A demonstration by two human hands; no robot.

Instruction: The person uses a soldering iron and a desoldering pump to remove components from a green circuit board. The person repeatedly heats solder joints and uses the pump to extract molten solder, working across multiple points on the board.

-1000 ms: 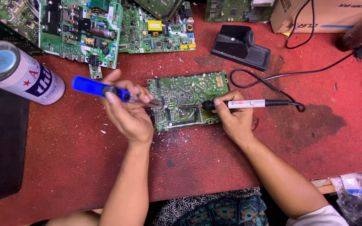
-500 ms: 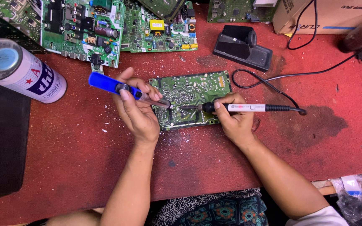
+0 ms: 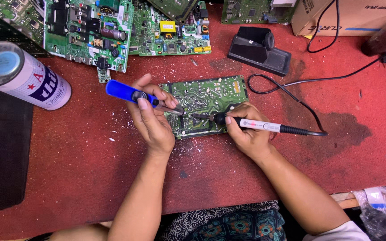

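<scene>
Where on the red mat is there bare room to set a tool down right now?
Bare red mat lies between the spray can and the left hand, and right of the right hand below the soldering iron cord. The top edge is crowded with circuit boards.

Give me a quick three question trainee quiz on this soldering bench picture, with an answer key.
1. True or false: the left hand holds the blue-handled tool.
2. Which board do both tool tips meet over? A. the green board between the hands B. the large board at top left
3. Fill in: the right hand grips the soldering iron, whose black ____ loops across the red mat.

Key: 1 true; 2 A; 3 cord.
</scene>
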